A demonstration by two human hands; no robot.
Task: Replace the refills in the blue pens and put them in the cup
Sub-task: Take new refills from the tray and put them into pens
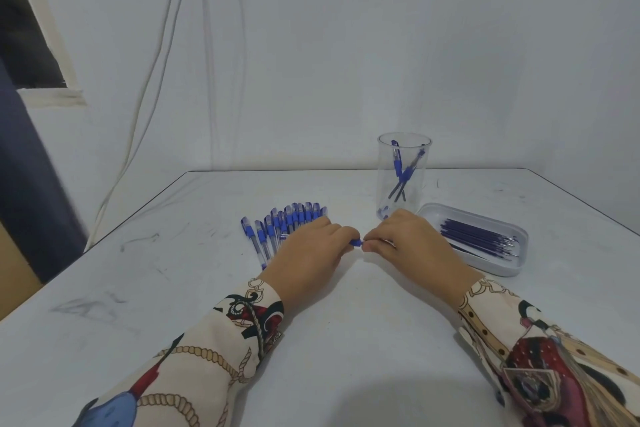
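Observation:
Both hands meet over the middle of the white table (207, 288) on one blue pen (356, 242), of which only a short blue bit shows between them. My left hand (308, 253) grips its left part with curled fingers. My right hand (412, 246) pinches the other end with thumb and fingertips. Behind my left hand lies a row of several blue capped pens (277, 225). A clear plastic cup (401, 177) stands behind my right hand with two or three blue pens leaning inside. A white tray (485, 267) to the right holds several dark blue refills (478, 236).
The table's left edge runs diagonally, with a dark curtain (31, 166) and white cables (152, 80) beyond it. A white wall stands right behind the table. My patterned sleeves (221, 350) lie over the near part of the table.

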